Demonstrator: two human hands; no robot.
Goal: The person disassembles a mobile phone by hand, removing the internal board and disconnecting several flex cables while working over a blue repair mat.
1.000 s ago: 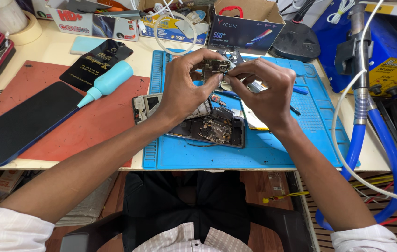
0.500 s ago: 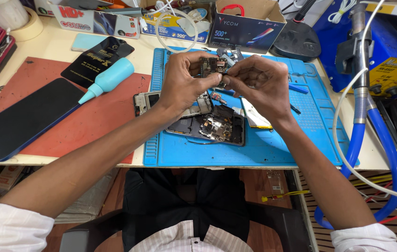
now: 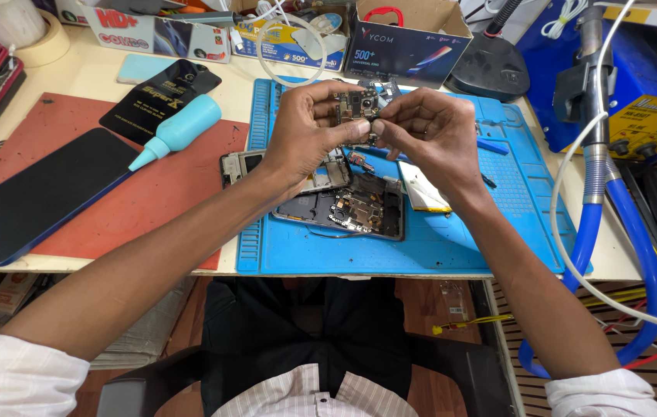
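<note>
My left hand (image 3: 309,131) and my right hand (image 3: 429,127) together pinch a small dark circuit board (image 3: 357,106), held up above the blue work mat (image 3: 452,247). Under the hands lies an opened phone body (image 3: 348,207) with its insides exposed, and a flat pale battery (image 3: 425,189) rests just right of it. A second grey phone frame (image 3: 237,164) lies at the mat's left edge, partly hidden by my left wrist.
A red mat (image 3: 166,201) on the left carries a dark phone (image 3: 31,197), face up, and a teal squeeze bottle (image 3: 178,131). Cardboard boxes (image 3: 406,38) line the back. At right stand a blue-hosed tool (image 3: 602,201) and a blue machine (image 3: 645,85).
Both hands have stayed together over the mat, drifting slightly and turning the small board between the fingertips. Nothing else on the bench has moved.
</note>
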